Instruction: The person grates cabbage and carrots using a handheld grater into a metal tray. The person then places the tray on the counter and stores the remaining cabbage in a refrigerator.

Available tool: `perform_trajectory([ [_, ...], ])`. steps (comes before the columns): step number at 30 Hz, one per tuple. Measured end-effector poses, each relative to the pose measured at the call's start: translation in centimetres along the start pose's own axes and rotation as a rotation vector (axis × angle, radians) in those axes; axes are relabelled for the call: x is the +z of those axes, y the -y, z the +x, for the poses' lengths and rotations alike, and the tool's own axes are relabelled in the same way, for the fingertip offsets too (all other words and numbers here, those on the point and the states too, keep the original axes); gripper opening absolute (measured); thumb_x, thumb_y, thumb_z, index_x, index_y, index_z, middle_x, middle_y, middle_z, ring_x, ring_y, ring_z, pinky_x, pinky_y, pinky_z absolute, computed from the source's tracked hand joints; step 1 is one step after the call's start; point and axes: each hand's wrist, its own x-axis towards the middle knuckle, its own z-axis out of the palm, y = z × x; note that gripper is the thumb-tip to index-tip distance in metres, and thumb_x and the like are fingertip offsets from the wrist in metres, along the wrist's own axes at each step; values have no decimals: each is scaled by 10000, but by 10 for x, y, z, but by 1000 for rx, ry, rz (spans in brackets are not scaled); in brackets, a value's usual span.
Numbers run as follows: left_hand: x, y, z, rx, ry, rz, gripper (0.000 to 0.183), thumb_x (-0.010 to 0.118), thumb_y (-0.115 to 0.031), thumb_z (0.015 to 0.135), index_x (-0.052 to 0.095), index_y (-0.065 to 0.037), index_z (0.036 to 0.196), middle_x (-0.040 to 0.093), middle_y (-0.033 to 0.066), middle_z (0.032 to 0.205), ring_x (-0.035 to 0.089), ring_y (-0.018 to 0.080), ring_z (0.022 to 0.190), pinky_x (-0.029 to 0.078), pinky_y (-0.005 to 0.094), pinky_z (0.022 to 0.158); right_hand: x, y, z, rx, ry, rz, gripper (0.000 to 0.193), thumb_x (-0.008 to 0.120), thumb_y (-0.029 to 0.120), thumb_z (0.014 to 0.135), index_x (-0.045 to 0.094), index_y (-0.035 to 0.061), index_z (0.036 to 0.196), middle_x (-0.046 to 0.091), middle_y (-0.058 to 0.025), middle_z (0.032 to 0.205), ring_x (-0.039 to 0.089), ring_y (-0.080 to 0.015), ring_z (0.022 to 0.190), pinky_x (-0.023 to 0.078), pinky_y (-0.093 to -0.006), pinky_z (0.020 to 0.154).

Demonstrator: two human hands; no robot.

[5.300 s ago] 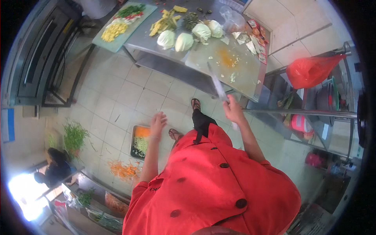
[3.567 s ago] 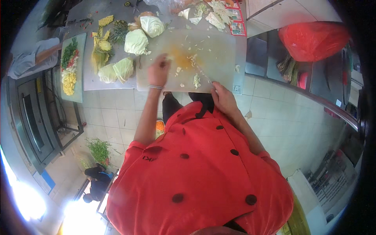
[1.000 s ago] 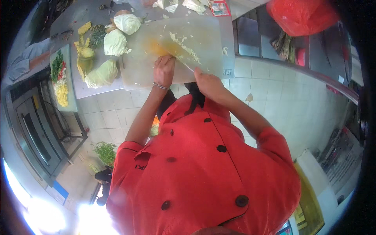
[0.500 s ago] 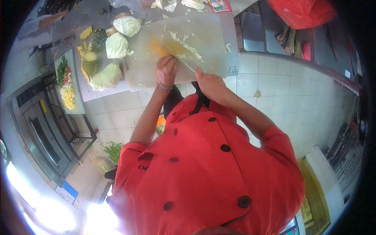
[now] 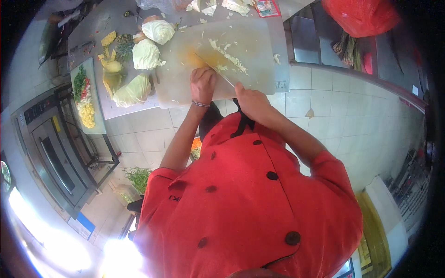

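Steel long-bladed knife (image 5: 225,79) in tight-fingered right hand (image 5: 254,104); curled left hand (image 5: 203,86), hold unclear; whitish shreds (image 5: 230,57) at one o'clock, round pale-green cabbages (image 5: 146,54) unshredded at ten.

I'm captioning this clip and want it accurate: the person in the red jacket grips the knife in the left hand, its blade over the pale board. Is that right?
Not the hand: the head view shows the knife in the right hand. The red jacket and the blade over the pale board are correct.
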Motion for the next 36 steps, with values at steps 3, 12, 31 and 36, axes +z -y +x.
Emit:
perform_trajectory([
  [3, -2, 1, 1, 1, 2, 4, 141, 723, 6, 728, 689, -52, 852, 692, 95, 925, 643, 309, 898, 504, 421, 836, -1, 4, 8, 30, 1, 2, 146, 456, 93, 932, 449, -5, 1039, 684, -253, 781, 695, -446, 728, 559, -545, 648],
  [12, -2, 5, 0, -50, 36, -12, 171, 756, -27, 690, 696, -48, 849, 701, 108, 937, 644, 318, 901, 509, 425, 814, 1, 7, 10, 37, 9, -9, 161, 458, 97, 933, 445, -2, 1058, 684, -258, 791, 699, -438, 743, 557, -543, 649],
  [31, -44, 31, 55, -66, -40, 87, 329, 789, -144, 708, 656, -63, 998, 617, 157, 986, 578, 371, 987, 464, 479, 853, -11, -5, 25, 55, -8, 243, 238, 494, 178, 954, 447, 12, 1119, 649, -302, 832, 633, -505, 806, 492, -602, 755],
  [36, -90, 75, 159, -37, -9, 473, 727, 866, -289, 639, 559, -177, 1289, 521, 152, 1302, 521, 393, 1159, 447, 505, 957, 3, -24, 4, -111, 90, 220, 228, 482, 187, 962, 462, 8, 1102, 643, -292, 871, 626, -500, 857, 484, -587, 798],
])
